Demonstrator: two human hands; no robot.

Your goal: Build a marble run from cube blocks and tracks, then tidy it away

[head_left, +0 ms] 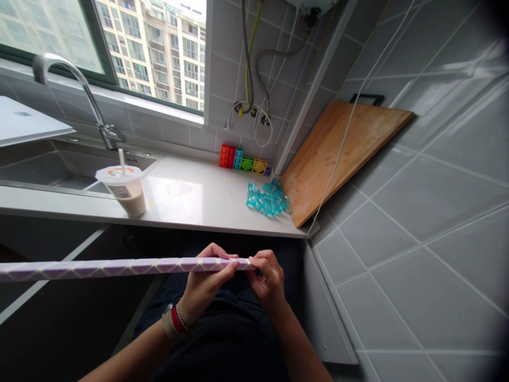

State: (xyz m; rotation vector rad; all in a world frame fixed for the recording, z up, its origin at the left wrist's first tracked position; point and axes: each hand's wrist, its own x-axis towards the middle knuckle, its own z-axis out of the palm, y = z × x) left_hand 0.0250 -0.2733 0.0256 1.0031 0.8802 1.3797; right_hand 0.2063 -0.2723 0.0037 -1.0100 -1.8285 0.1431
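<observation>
A long, straight purple snake puzzle [131,268] with pale zigzag lines runs level from the left edge of the view to my hands, in front of the counter. My left hand [209,276] is closed around it a little short of its right end, thumb along the near side. At that right end, my right hand [268,276] pinches the last part between thumb and fingers. The fingers hide part of the tip. My left wrist carries a watch and a red band.
On the white counter [191,201] stand a lidded drink cup [129,193] with a straw, a row of coloured plastic pieces [242,159] and a clear teal plastic piece [268,199]. A wooden board [342,148] leans at the right. The sink [71,164] and tap [89,98] are left.
</observation>
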